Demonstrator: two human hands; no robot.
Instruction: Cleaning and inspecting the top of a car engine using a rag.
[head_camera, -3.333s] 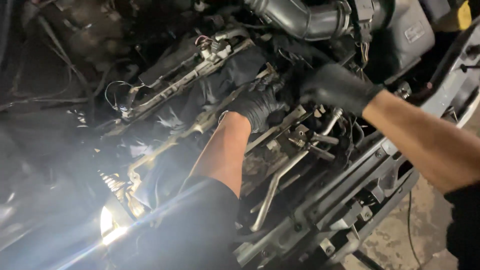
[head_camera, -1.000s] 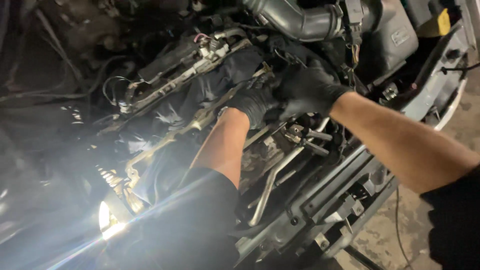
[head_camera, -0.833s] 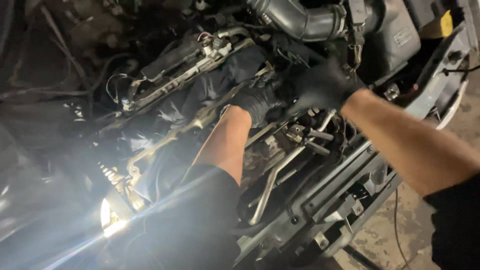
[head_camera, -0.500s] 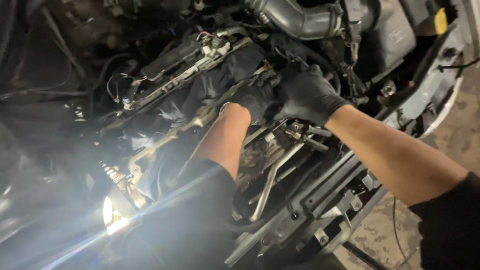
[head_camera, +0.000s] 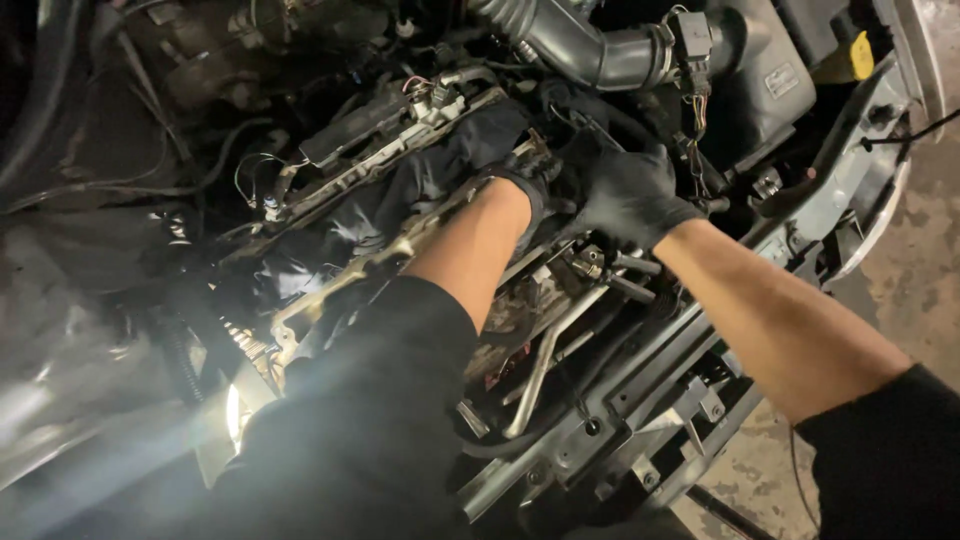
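Because the part sits deep in the engine bay, we push both gloved hands in close together: our left hand and right hand curl around something dark; we cannot tell what.

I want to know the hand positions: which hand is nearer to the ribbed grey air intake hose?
Right. The right hand is just below the ribbed grey air intake hose; the left hand is lower and further left.
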